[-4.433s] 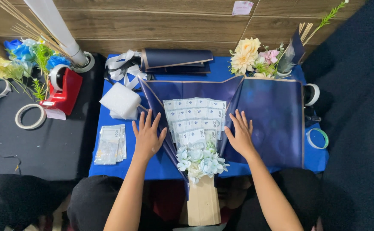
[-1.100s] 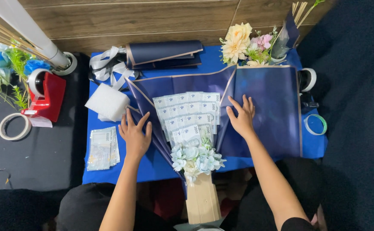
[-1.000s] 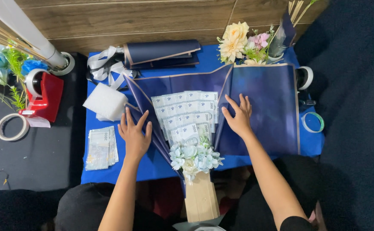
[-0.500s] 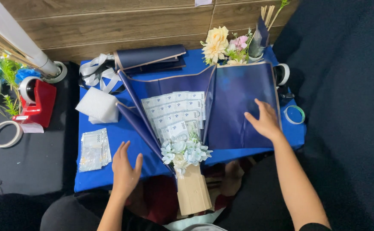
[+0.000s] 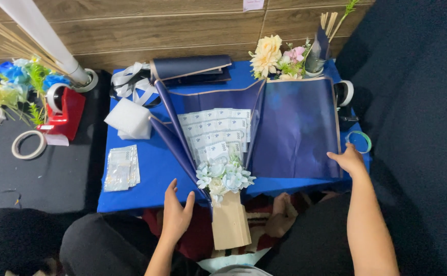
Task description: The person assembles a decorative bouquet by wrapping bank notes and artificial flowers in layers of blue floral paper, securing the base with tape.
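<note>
Since a second ago both hands have left the fan of banknotes (image 5: 215, 134). The left hand (image 5: 176, 212) has dropped back to the near edge of the blue surface (image 5: 154, 171), just left of the pale flower cluster (image 5: 223, 176); its grip is loose, fingers slightly spread, holding nothing. The right hand (image 5: 348, 159) has slid out to the far right corner of the dark blue wrapping paper (image 5: 295, 128), fingers resting on the paper's edge, right of the banknotes; I cannot tell whether it pinches the sheet. The money bouquet lies mid-surface, its tan handle (image 5: 229, 225) hanging over the near edge.
</note>
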